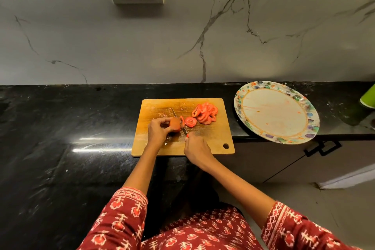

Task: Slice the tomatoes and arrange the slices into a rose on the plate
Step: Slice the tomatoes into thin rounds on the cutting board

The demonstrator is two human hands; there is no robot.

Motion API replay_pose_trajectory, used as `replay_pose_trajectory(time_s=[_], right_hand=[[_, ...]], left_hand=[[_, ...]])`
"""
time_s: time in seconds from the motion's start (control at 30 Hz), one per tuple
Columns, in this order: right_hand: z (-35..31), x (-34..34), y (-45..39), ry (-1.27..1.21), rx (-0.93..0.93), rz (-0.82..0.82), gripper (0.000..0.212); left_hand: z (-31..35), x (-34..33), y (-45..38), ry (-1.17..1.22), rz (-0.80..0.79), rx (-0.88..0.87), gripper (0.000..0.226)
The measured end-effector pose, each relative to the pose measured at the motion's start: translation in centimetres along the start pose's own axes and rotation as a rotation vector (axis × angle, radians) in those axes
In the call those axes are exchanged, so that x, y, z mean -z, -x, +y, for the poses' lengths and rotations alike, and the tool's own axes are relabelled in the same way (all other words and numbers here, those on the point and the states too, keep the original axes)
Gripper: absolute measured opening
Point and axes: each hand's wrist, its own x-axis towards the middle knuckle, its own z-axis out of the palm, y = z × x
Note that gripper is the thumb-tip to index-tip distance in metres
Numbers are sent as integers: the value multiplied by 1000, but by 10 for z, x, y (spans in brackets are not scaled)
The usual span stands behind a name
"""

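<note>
We're mid-slice on the wooden cutting board [182,128]; our left hand [157,131] curls round the remaining tomato [175,125], our right hand [195,150] grips the red-handled knife [181,123], its blade down at the cut face; one slice [190,122] lies just beside it, a heap of slices [205,113] further right; the patterned plate [277,112] waits well apart, no rose begun; arranging, we judge, is all still ahead.
</note>
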Motion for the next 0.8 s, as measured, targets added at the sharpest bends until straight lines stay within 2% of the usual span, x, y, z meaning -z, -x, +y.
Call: replay_pose_trajectory(time_s=[0.33,0.8], right_hand=[[-6,-1,0,53,-44,-3,25],[-16,0,-17,124,-8,-20,29]], left_hand=[[-2,0,-2,-23,-3,4,36],[4,-1,-1,-54,-10,-15,31]])
